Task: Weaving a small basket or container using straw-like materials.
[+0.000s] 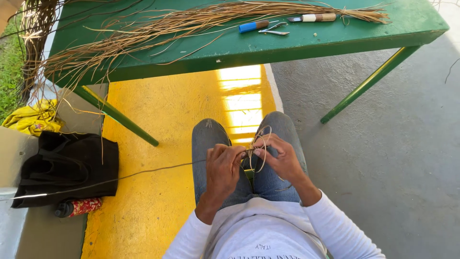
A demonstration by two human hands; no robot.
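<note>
I sit with my knees in blue jeans under a green table [297, 45]. My left hand [223, 169] and my right hand [281, 157] meet above my lap, both pinching a small coil of thin tan fibre [259, 146]. The fibre loops between the fingers of both hands. One long thin strand [143, 171] runs from my left hand out to the left over the yellow floor.
A long bundle of dry tan fibres [191, 24] lies across the table, drooping off its left end. Beside it are a blue-handled tool [254, 26], small metal scissors [274, 29] and a knife [314, 18]. Left on the floor: black bag [67, 165], yellow cloth [31, 117], patterned bottle [79, 207].
</note>
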